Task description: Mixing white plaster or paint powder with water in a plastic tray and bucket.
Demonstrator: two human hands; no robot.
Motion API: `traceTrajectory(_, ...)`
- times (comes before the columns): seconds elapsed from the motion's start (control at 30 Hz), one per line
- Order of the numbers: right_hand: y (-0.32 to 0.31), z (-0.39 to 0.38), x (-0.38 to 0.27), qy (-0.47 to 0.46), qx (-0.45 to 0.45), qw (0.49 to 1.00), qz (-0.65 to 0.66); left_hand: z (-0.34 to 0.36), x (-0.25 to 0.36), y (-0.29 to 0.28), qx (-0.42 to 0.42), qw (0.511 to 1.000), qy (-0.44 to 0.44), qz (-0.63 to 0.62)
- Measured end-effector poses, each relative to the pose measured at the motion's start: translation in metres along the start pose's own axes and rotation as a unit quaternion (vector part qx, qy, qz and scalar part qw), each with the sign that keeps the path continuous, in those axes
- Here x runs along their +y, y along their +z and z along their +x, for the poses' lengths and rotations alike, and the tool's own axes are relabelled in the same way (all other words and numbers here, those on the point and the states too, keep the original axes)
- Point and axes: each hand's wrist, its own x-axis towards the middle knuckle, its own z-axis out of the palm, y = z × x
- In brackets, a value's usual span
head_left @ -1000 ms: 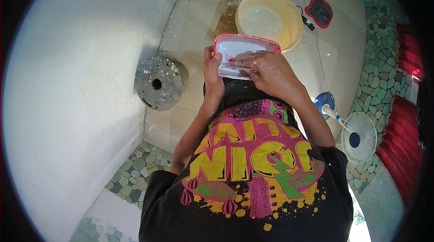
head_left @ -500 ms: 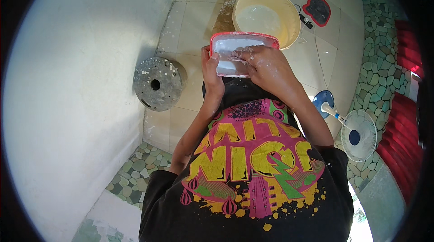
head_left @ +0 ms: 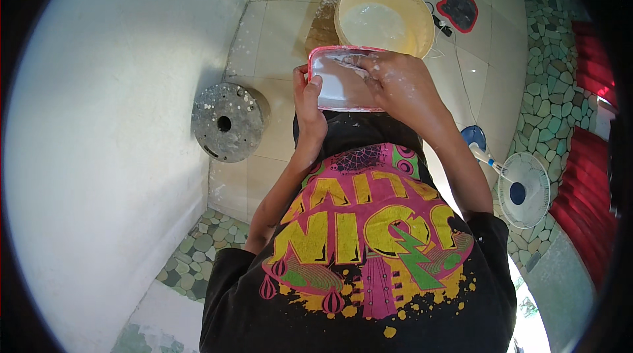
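A red-rimmed rectangular container (head_left: 333, 92) with white material inside is held above my lap, just in front of a cream bucket (head_left: 369, 6). My left hand (head_left: 308, 105) grips its left end, thumb over the near side. My right hand (head_left: 392, 76) reaches into the container from the right, fingers bent and smeared with white at the far inner side. Whether those fingers hold anything is too unclear to tell. The cream bucket has pale liquid at its bottom.
A speckled grey cylinder (head_left: 221, 128) stands by the white wall (head_left: 99, 142) on my left. A board (head_left: 320, 23) lies under the bucket. A red-edged dark mat (head_left: 458, 10), power strip and cords (head_left: 442, 28), and standing fan (head_left: 523, 191) are right, near red fabric (head_left: 587, 181).
My right hand has moved up toward the far side of the container, its fingers shifting within it. The container sits slightly higher in view; my left hand still grips it.
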Motion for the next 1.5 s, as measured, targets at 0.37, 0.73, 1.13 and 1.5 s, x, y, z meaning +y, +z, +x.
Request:
traceTrajectory(0.37, 0.012, -0.004, 0.003, -0.079, -0.072, 0.994, 0.036, 0.000, 0.005, 0.001, 0.020, 0.998, -0.014, -0.057)
traceTrajectory(0.73, -0.001, 0.002, -0.006, -0.079, -0.010, 0.996, -0.047, 0.008, 0.008, 0.002, 0.009, 0.999, -0.024, -0.043)
traceTrajectory(1.13, 0.010, 0.005, 0.004, -0.094, 0.006, 0.994, -0.052, 0.007, 0.009, 0.003, 0.002, 0.999, 0.022, 0.026)
traceTrajectory(1.5, 0.006, 0.010, 0.025, -0.035, -0.073, 0.991, 0.109, 0.008, -0.002, -0.004, 0.006, 0.999, -0.007, 0.035)
